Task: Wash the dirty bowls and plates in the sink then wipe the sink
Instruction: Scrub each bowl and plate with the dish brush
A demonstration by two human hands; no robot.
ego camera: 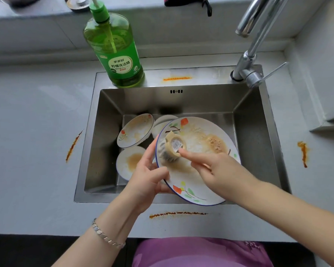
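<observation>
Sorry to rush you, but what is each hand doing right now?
Left hand: grips the large plate by its rim.
Right hand: holds a round scrubber against the plate.

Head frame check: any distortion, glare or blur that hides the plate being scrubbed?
Head view: wide-angle bending bows the counter edges and tilts the faucet; soft, even light, mild glare on the faucet and sink walls; the plate and the scrubber under the right hand look slightly soft but readable.
</observation>
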